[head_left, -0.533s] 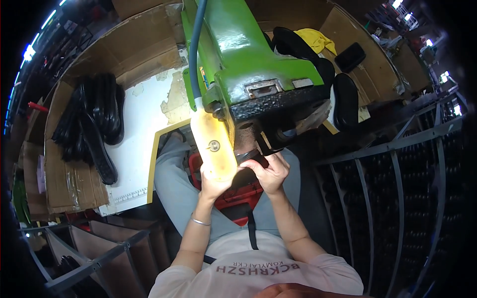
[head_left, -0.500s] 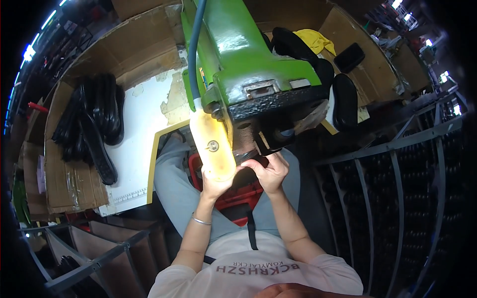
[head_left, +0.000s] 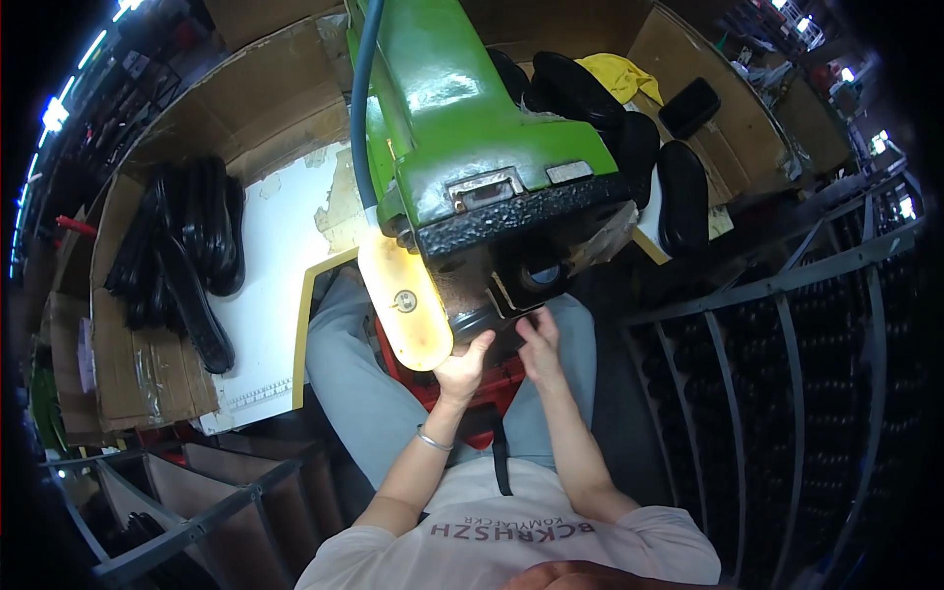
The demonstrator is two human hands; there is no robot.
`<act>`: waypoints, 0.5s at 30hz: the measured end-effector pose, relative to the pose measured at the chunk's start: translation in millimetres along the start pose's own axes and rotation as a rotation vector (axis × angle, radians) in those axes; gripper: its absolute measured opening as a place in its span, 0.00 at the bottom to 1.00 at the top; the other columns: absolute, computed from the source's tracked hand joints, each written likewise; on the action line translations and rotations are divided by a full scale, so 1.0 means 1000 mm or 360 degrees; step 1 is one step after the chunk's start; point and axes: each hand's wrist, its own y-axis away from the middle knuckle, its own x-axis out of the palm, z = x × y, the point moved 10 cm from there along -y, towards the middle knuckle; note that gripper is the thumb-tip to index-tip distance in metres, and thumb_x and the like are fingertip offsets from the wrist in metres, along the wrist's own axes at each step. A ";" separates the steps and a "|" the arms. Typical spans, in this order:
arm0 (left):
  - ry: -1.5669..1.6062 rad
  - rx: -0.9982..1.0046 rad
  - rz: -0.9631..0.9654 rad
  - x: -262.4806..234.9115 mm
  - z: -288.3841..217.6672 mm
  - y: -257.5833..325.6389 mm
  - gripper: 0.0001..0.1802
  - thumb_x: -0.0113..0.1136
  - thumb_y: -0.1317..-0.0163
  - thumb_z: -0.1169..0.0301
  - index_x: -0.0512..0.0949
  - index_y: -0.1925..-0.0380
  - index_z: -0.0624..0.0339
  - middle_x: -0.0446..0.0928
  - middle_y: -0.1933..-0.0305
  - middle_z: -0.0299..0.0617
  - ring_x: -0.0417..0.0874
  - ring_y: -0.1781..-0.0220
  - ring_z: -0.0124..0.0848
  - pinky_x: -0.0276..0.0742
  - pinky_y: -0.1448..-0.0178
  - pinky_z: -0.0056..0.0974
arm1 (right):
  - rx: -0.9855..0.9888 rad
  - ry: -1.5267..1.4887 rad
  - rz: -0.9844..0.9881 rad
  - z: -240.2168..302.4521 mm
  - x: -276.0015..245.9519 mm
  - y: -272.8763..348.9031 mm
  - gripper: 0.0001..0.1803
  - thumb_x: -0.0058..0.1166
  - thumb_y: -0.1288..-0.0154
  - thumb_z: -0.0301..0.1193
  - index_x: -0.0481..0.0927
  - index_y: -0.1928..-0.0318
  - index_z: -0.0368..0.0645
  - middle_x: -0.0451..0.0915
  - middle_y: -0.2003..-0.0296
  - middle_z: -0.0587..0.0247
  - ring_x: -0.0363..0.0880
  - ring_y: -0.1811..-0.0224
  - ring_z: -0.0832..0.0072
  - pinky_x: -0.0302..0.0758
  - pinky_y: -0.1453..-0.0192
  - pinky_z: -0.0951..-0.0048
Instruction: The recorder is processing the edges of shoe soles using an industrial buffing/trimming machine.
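Observation:
Below the head of a green machine [head_left: 492,128], my left hand [head_left: 462,372] grips the near edge of a black shoe sole [head_left: 503,336], thumb on top. Most of that sole is hidden beneath the machine's dark underside. My right hand [head_left: 540,349] is closed at the sole's right side, fingers bent up toward the machine; its fingertips are partly hidden. A lit yellow elongated lamp [head_left: 405,300] hangs at the machine's left and covers part of my left hand.
A heap of black soles [head_left: 187,236] lies on the left of the white worktop [head_left: 280,221], inside cardboard walls [head_left: 157,364]. More black soles [head_left: 681,197] and a yellow cloth [head_left: 619,77] are at the right. Metal racks [head_left: 777,285] stand on both sides.
Both hands have shifted: the left moved rightward, its thumb now on the sole; the right fingers lie lower against its side. The machine and lamp appear slightly further left and lower in view.

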 end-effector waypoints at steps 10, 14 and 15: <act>-0.0483 0.0253 0.0436 -0.013 -0.069 -0.035 0.27 0.74 0.55 0.82 0.72 0.53 0.67 0.79 0.58 0.41 0.82 0.57 0.29 0.80 0.51 0.33 | -0.1018 0.1339 -0.0301 0.181 0.048 0.015 0.31 0.75 0.57 0.28 0.78 0.50 0.37 0.75 0.50 0.57 0.73 0.46 0.66 0.67 0.39 0.67; -0.0543 0.0264 0.0439 -0.031 -0.090 -0.041 0.21 0.65 0.52 0.87 0.73 0.55 0.68 0.77 0.59 0.42 0.81 0.59 0.28 0.80 0.54 0.33 | -0.1240 0.1439 -0.0061 0.194 0.095 0.027 0.34 0.75 0.59 0.25 0.76 0.48 0.35 0.72 0.45 0.53 0.72 0.43 0.64 0.70 0.38 0.66; -0.0453 0.0263 0.0342 -0.038 -0.099 -0.042 0.19 0.63 0.51 0.88 0.72 0.58 0.68 0.76 0.60 0.42 0.81 0.60 0.28 0.80 0.55 0.33 | -0.1239 0.1441 -0.0060 0.193 0.103 0.028 0.34 0.75 0.59 0.25 0.76 0.48 0.35 0.72 0.45 0.53 0.72 0.43 0.64 0.70 0.38 0.66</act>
